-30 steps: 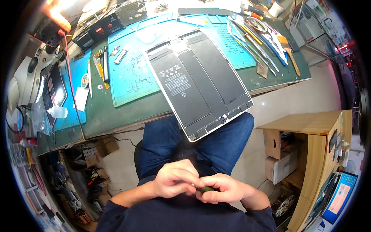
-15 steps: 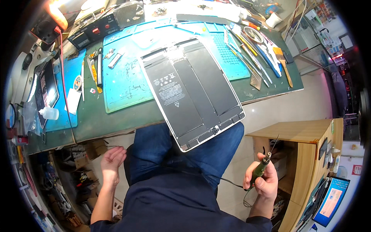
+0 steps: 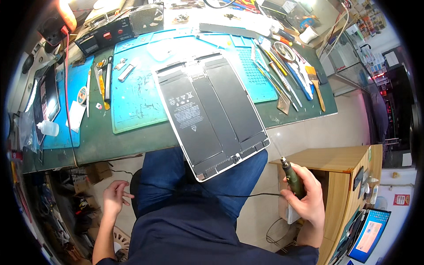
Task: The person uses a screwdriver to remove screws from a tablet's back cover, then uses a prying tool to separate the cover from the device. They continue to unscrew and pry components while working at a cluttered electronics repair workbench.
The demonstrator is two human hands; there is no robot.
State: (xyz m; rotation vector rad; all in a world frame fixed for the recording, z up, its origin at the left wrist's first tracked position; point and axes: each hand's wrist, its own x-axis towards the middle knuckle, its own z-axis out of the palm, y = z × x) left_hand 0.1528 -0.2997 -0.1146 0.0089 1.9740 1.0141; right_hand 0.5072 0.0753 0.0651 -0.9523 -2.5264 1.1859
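Observation:
My right hand (image 3: pixel 308 194) is wrapped round a small green corded rotary tool (image 3: pixel 292 177), its metal collar and long thin shaft pointing up toward the table edge. From its lower end a black cable (image 3: pixel 238 195) runs leftward across my lap. An opened tablet (image 3: pixel 211 117) with dark battery cells in a silver frame lies on the bench, its near end overhanging above my thighs. The shaft's tip is close to the tablet's right near corner; a touch cannot be made out. Left of my thighs hangs my left hand (image 3: pixel 115 197), empty, fingers loosely apart.
A blue mat (image 3: pixel 137 106) lies under the tablet's far part. To the right are several tweezers, screwdrivers and a brush (image 3: pixel 317 84). A small bottle (image 3: pixel 47 128) and a screen (image 3: pixel 52 99) are at left. A wooden cabinet (image 3: pixel 344 155) stands by my right hand.
My right hand has turned the rotary tool so its shaft now points up-left toward the tablet. My left hand has lowered and shifted left, fingers spreading. The whole view has shifted slightly.

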